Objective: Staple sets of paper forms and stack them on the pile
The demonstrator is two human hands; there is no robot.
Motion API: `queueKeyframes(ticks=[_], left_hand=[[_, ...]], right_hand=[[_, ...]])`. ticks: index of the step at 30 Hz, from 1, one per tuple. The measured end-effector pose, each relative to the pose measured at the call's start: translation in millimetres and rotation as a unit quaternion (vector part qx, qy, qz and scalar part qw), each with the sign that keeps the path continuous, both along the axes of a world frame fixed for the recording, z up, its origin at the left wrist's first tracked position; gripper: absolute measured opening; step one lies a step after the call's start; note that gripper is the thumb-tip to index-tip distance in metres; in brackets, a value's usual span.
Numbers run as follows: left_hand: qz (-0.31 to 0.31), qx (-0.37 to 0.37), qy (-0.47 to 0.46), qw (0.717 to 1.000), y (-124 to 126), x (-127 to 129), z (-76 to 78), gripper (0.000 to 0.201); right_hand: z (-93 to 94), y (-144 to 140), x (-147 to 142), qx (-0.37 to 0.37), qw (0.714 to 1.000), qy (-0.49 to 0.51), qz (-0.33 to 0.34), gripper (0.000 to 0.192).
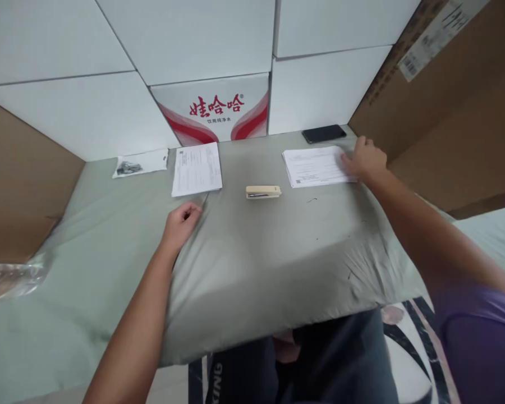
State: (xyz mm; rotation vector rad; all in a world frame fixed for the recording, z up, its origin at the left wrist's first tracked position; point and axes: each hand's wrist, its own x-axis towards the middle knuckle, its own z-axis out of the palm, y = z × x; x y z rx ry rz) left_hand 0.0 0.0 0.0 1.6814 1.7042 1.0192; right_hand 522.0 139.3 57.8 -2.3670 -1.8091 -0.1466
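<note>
Our hands at the papers
Our right hand [364, 160] rests open, it seems, on the paper stack [313, 166]; our left hand [180, 221], loosely curled and holding nothing, lies below the single sheet [196, 169].

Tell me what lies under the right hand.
The right hand rests on the right edge of a stack of printed papers, which lies on the grey-green cloth. The print beneath the hand is hidden.

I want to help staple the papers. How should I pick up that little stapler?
Take the stapler across its long sides, around the middle, coming from above. It lies flat on the grey cloth with its long axis running left to right, and bare space lies all round it, so thumb in front and fingers behind should fit easily.
</note>
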Motion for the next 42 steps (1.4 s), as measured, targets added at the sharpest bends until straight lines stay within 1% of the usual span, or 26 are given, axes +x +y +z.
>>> queueKeyframes(ticks=[3, 5, 7, 9, 10, 11, 12, 13, 15, 17, 18, 19, 20, 21, 22, 25, 26, 27, 29, 31, 32, 33, 35, 37, 39, 42], left_hand=[[0.0, 0.001, 0.005, 1.0, 0, 0, -0.6, 0.024], [0.002, 0.003, 0.007, 1.0, 0, 0, -0.4, 0.024], [0.004, 0.011, 0.015, 1.0, -1, 2, 1.1, 0.025], [0.01, 0.024, 0.047, 0.999, -2, 5, 4.3, 0.026], [0.016, 0.031, 0.077, 0.996, -3, 7, 6.4, 0.025], [0.023, 0.039, 0.114, 0.992, -3, 9, 8.6, 0.025], [0.029, 0.049, 0.155, 0.986, -3, 11, 10.7, 0.023], [0.033, 0.063, 0.194, 0.978, -2, 12, 12.6, 0.022], [0.028, 0.094, 0.258, 0.961, -1, 15, 14.8, 0.023], [0.013, 0.104, 0.302, 0.947, 0, 15, 14.7, 0.032], [0.007, 0.097, 0.318, 0.943, 0, 15, 13.8, 0.038], [0.004, 0.084, 0.328, 0.941, 0, 14, 12.6, 0.043], [0.002, 0.073, 0.331, 0.941, 0, 13, 11.1, 0.047], [0.004, 0.067, 0.325, 0.943, 0, 12, 9.6, 0.049], [0.008, 0.067, 0.312, 0.948, 1, 11, 7.9, 0.05], [0.041, 0.081, 0.248, 0.965, 2, 10, 4.3, 0.05], [0.059, 0.08, 0.225, 0.969, 4, 10, 4.2, 0.049], [0.08, 0.073, 0.208, 0.972, 6, 11, 5.1, 0.049], [0.131, 0.053, 0.209, 0.968, 14, 10, 10.6, 0.047], [0.167, 0.035, 0.26, 0.95, 27, 9, 20.6, 0.048], [0.167, 0.029, 0.292, 0.941, 35, 9, 26.3, 0.05], [0.149, 0.021, 0.318, 0.936, 44, 8, 31.9, 0.053], [0.073, 0.005, 0.347, 0.935, 61, 9, 39.7, 0.054], [-0.013, 0.014, 0.354, 0.935, 74, 11, 40.8, 0.045], [-0.063, 0.04, 0.342, 0.937, 79, 13, 35.2, 0.034], [-0.074, 0.064, 0.296, 0.95, 79, 10, 22.0, 0.027]], right_hand=[[-1.3, -24, -16, 0.098, 0.992, 0.016, 0.079, 0.046], [-6.8, -48, -35, 0.137, 0.979, 0.039, 0.143, 0.033], [-14.8, -79, -61, 0.148, 0.965, 0.074, 0.202, 0.023], [-22.3, -115, -97, 0.13, 0.941, 0.105, 0.294, 0.022], [-24.9, -134, -117, 0.125, 0.917, 0.117, 0.36, 0.024], [-26.4, -153, -139, 0.104, 0.88, 0.127, 0.447, 0.024], [-26.8, -171, -162, 0.08, 0.834, 0.132, 0.529, 0.022], [-26.1, -188, -185, 0.052, 0.791, 0.125, 0.597, 0.022], [-23.1, -218, -231, 0.014, 0.69, 0.096, 0.717, 0.025], [-20.8, -241, -274, -0.015, 0.596, 0.071, 0.8, 0.025], [-20.8, -249, -293, -0.025, 0.56, 0.071, 0.825, 0.024], [-21.7, -256, -311, -0.036, 0.539, 0.073, 0.838, 0.025], [-23.6, -260, -326, -0.047, 0.526, 0.072, 0.846, 0.023], [-26.3, -263, -338, -0.058, 0.526, 0.071, 0.845, 0.024], [-29.6, -264, -348, -0.073, 0.541, 0.075, 0.834, 0.025], [-40.7, -262, -362, -0.113, 0.607, 0.11, 0.779, 0.029], [-44.1, -261, -363, -0.118, 0.621, 0.122, 0.765, 0.03], [-47.0, -260, -363, -0.116, 0.627, 0.125, 0.76, 0.03], [-51.2, -260, -362, -0.103, 0.619, 0.103, 0.771, 0.031], [-52.9, -262, -363, -0.097, 0.602, 0.069, 0.789, 0.031], [-53.0, -263, -363, -0.098, 0.596, 0.059, 0.795, 0.03], [-52.6, -264, -364, -0.101, 0.591, 0.055, 0.798, 0.029], [-50.9, -264, -365, -0.112, 0.59, 0.056, 0.798, 0.03], [-48.3, -263, -365, -0.121, 0.593, 0.058, 0.794, 0.035], [-45.8, -261, -365, -0.126, 0.595, 0.06, 0.791, 0.038], [-43.7, -260, -364, -0.135, 0.59, 0.063, 0.794, 0.037]])
